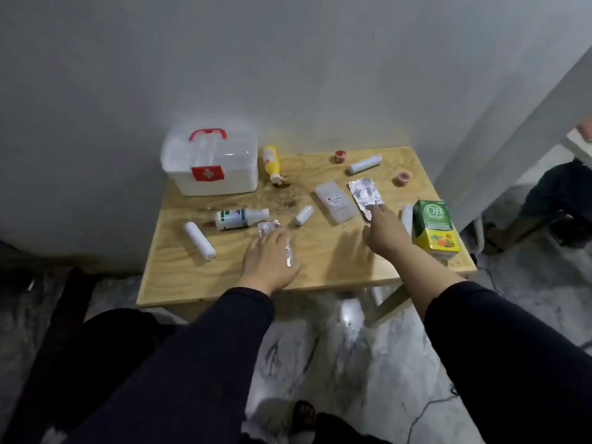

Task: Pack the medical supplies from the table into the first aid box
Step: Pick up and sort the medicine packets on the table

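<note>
Table (179, 270) — small, wooden, set against a grey wall.

First aid box (209, 163): white, red handle, lid closed; at 10 o'clock on the table.

Left hand (270, 259): laid flat, fingers straight, on a foil blister strip (269, 226); the strip shows past the fingertips at 12 o'clock and along the hand's 3 o'clock edge. Whether any finger curls under it cannot be told.

Right hand (386, 233): fingers extended, tips resting on the near end of a second blister strip (363, 192), which runs off toward 11 o'clock from the fingertips — touched, not clasped.

Green-and-yellow carton (434, 225): upright, just beside the right hand at 3 o'clock.

White packet (334, 201): flat, at 10 o'clock from the right hand.

White bottle, green label (240, 218): on its side, at 11 o'clock from the left hand.

Yellow bottle (272, 163): on its side, beside the box at 3 o'clock.

Gauze rolls: one (199, 240) at 9 o'clock from the left hand, one (364, 164) at the far edge, a short one (304, 215) mid-table.

Two red tape rolls (339, 156), (402, 178): far right.
</note>
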